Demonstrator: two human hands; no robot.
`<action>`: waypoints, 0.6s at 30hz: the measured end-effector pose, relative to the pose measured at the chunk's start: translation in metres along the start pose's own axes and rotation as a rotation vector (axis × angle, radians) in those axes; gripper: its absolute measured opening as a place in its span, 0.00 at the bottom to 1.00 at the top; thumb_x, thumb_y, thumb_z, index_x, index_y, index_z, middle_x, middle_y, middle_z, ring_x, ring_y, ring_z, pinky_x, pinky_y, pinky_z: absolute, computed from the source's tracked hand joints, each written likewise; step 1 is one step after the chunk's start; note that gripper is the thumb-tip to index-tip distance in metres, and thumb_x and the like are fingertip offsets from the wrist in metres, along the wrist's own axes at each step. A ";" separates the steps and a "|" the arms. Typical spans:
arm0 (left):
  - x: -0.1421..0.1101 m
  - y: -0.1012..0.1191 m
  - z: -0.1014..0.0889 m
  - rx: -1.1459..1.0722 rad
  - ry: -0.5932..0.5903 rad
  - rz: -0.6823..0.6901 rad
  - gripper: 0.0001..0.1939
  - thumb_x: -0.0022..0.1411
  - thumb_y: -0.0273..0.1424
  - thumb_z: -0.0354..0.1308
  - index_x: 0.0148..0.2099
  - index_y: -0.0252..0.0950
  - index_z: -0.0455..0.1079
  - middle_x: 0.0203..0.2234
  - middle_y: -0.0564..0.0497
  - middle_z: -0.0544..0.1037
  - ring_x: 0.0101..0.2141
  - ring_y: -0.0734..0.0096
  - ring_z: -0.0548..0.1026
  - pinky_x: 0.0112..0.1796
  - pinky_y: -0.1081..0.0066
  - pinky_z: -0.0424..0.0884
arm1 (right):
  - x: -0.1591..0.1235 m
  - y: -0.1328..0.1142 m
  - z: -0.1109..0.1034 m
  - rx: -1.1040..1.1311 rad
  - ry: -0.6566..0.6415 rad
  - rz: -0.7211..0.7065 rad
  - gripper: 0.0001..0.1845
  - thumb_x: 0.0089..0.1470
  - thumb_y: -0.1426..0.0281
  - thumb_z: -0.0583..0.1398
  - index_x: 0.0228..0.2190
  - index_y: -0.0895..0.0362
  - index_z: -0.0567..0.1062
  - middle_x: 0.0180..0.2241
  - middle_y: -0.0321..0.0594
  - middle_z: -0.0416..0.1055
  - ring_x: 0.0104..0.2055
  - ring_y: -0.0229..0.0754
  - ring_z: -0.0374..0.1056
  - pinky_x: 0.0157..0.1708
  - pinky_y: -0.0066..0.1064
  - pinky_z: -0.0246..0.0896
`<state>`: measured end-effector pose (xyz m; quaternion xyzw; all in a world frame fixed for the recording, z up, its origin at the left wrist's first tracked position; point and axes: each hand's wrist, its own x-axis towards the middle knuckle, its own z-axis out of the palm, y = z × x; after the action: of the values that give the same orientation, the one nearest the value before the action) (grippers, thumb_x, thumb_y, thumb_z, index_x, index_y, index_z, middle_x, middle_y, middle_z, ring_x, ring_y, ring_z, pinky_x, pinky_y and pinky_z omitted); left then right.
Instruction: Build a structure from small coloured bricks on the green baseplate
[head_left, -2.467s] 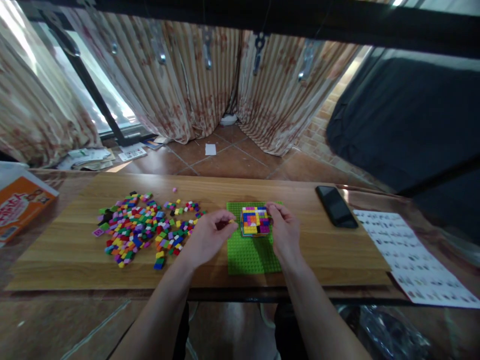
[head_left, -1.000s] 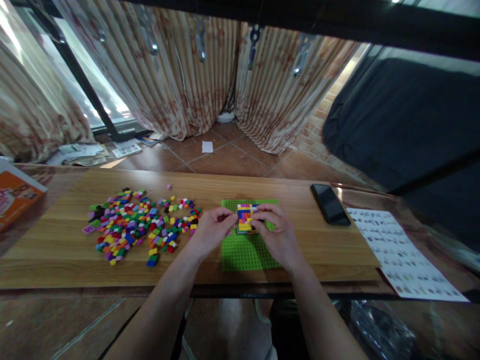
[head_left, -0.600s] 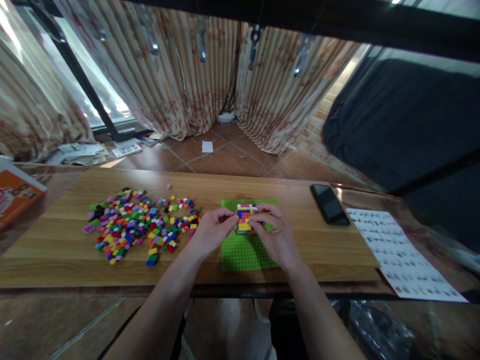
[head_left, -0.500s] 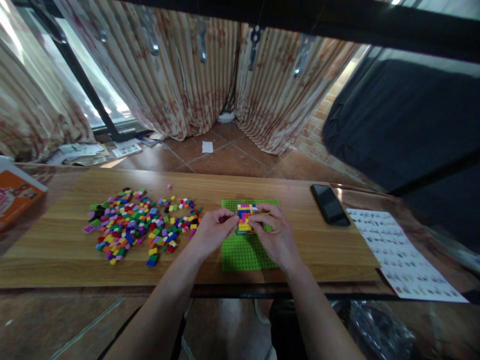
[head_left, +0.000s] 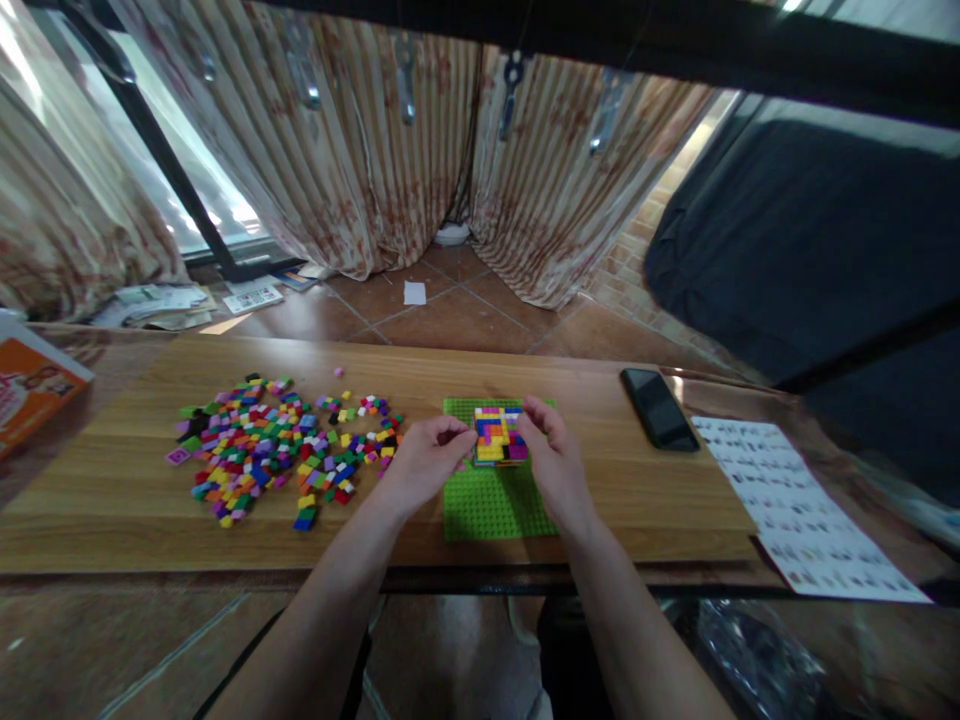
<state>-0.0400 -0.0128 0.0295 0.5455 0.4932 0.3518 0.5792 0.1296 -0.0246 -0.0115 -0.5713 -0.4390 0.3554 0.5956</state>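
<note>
A small square block of many-coloured bricks (head_left: pixel 497 437) stands on the far part of a green baseplate (head_left: pixel 487 510). My left hand (head_left: pixel 424 465) is closed, its fingertips pinched against the block's left edge. My right hand (head_left: pixel 551 462) is curled round the block's right side, thumb and fingers pressed to its far right corner. Whether either hand also holds a loose brick is hidden. A wide pile of loose coloured bricks (head_left: pixel 262 445) lies to the left of my left hand.
All of this rests on a wooden board (head_left: pixel 135 500) over a glass table. A black phone (head_left: pixel 658 408) lies at the board's right end, a printed sheet (head_left: pixel 799 505) beyond it. An orange box (head_left: pixel 30 385) sits far left. Curtains hang behind.
My right hand, which lay over the top of the block, has drawn back to its right side, so more of the block's top shows. My left hand has stayed at the left edge.
</note>
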 end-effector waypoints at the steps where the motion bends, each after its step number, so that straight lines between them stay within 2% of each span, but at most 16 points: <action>1: 0.000 0.000 0.000 0.000 0.000 0.002 0.11 0.54 0.37 0.58 0.26 0.34 0.68 0.17 0.56 0.69 0.19 0.78 0.64 0.23 0.76 0.59 | 0.000 0.001 0.003 -0.009 0.001 0.007 0.23 0.51 0.58 0.62 0.47 0.53 0.75 0.48 0.43 0.74 0.49 0.47 0.69 0.52 0.44 0.63; 7: 0.002 -0.005 0.001 -0.015 -0.013 -0.004 0.11 0.54 0.37 0.59 0.27 0.34 0.69 0.18 0.56 0.70 0.19 0.78 0.64 0.23 0.75 0.60 | -0.003 0.002 0.013 -0.060 -0.043 0.039 0.31 0.45 0.59 0.66 0.51 0.53 0.73 0.52 0.44 0.71 0.52 0.50 0.68 0.55 0.46 0.61; 13: 0.001 -0.005 -0.001 -0.001 -0.019 0.013 0.11 0.54 0.37 0.58 0.26 0.34 0.68 0.17 0.57 0.69 0.19 0.78 0.64 0.23 0.75 0.60 | -0.006 0.001 0.012 -0.081 -0.064 0.001 0.31 0.47 0.60 0.65 0.53 0.53 0.72 0.49 0.43 0.73 0.46 0.46 0.70 0.51 0.43 0.64; 18: 0.001 -0.006 0.000 0.015 -0.025 0.020 0.11 0.55 0.37 0.58 0.26 0.34 0.68 0.17 0.56 0.69 0.19 0.78 0.64 0.23 0.76 0.60 | -0.007 0.001 0.012 -0.138 -0.084 -0.041 0.30 0.49 0.61 0.64 0.54 0.52 0.71 0.51 0.45 0.72 0.48 0.48 0.69 0.53 0.46 0.62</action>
<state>-0.0408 -0.0127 0.0231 0.5589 0.4832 0.3469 0.5778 0.1157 -0.0268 -0.0137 -0.5866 -0.4985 0.3354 0.5431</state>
